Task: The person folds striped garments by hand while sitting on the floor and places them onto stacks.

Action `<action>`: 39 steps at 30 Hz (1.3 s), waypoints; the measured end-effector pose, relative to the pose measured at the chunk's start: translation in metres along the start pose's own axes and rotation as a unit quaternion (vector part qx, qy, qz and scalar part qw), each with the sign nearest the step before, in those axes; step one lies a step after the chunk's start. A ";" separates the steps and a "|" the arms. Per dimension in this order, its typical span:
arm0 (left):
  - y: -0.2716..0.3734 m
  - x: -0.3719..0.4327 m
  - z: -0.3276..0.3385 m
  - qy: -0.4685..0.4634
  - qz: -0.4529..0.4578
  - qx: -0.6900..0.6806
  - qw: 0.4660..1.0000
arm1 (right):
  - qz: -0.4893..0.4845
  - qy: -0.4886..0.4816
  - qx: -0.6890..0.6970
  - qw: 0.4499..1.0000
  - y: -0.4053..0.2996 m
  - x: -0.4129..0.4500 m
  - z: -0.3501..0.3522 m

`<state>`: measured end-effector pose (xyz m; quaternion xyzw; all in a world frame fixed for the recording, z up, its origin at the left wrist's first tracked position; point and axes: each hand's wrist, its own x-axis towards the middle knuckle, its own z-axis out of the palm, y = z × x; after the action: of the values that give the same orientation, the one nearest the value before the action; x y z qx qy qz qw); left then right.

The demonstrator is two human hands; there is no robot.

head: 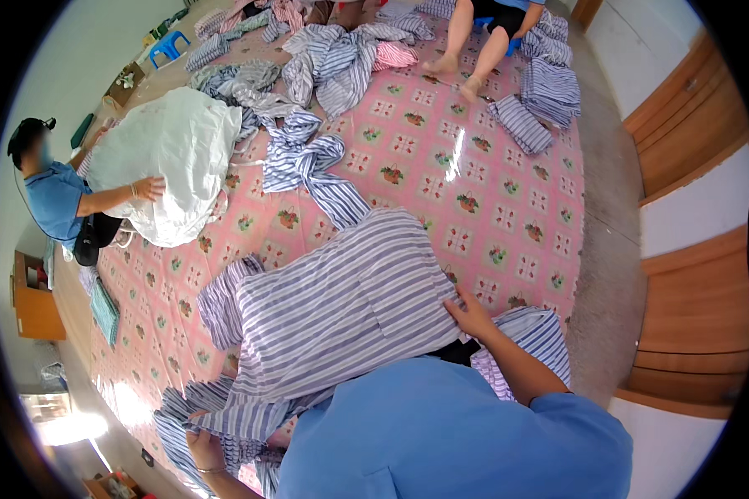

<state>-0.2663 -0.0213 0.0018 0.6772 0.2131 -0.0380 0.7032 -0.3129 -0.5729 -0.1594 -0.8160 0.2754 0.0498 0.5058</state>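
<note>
Across my lap lies a blue-and-white striped garment (343, 305), laid out in a broad, nearly flat rectangle with a pocket on its front. Down at the lower left, my left hand (206, 446) grips a loose striped end of cloth that joins its near left corner. My right hand (471, 315) rests on the garment's right edge, fingers over the fabric; whether it pinches the cloth is unclear. A rolled striped bundle (228, 302) touches the garment's left side. More striped clothing (184, 411) is heaped around my left hand, and another striped piece (537, 337) lies beneath my right forearm.
A pink patterned floor sheet (412, 162) spreads ahead. On the left a person (56, 193) handles a large white sack (168, 156); another sits at the top right. Striped clothes (331, 56) are piled at the back, folded stacks (549, 90) at right. A blue stool (170, 47) stands far left.
</note>
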 end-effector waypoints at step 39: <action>0.053 0.064 0.016 -0.093 0.168 -0.019 0.981 | 0.021 -0.042 0.238 0.970 -0.006 0.026 -0.102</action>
<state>-0.1859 -0.0178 0.0289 0.6833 0.0301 0.0221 0.7291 -0.3078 -0.6681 -0.1147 -0.6635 0.2746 0.0276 0.6955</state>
